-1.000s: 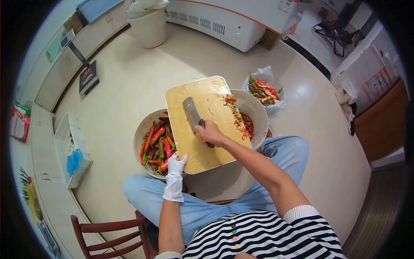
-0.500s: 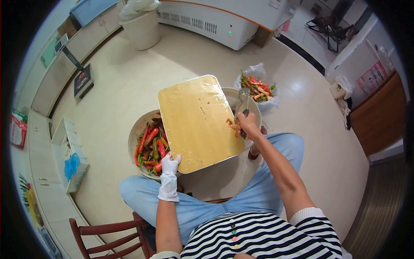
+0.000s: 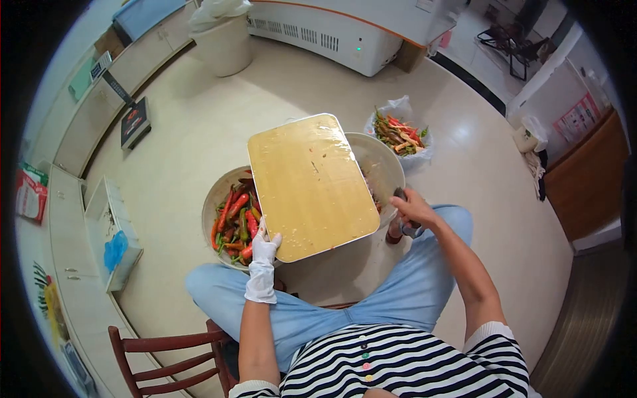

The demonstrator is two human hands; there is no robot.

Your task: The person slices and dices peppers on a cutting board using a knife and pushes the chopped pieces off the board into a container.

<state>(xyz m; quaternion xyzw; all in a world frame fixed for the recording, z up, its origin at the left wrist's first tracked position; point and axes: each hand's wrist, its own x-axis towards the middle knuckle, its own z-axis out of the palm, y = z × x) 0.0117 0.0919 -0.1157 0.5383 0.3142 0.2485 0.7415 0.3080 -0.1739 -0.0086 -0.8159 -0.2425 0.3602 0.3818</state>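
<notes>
My left hand [image 3: 264, 251], in a white glove, grips the near left corner of a yellow cutting board [image 3: 312, 189]. The board lies tilted across two basins, with small wet bits and seeds on it. Off the board's right edge, my bare right hand [image 3: 417, 208] is closed on a kitchen knife [image 3: 399, 194]; its dark handle shows, while most of the blade is hidden below the hand. Red and green chili peppers [image 3: 237, 213] fill the left basin [image 3: 210, 194]. In the right basin [image 3: 390, 162], partly covered by the board, chopped bits show near the board's edge.
Beyond the right basin, a plastic bag [image 3: 419, 154] holds more peppers. A black scale [image 3: 135, 123] stands on the floor at left, near a white crate [image 3: 125, 252] with a blue bag. A bin [image 3: 225, 50] and a white freezer [image 3: 318, 38] are at the back; a wooden chair [image 3: 172, 343] is beside me.
My right hand has moved right and towards me, off the board, and the knife blade has swung down. The chopped pepper pile at the board's right edge is gone from it.
</notes>
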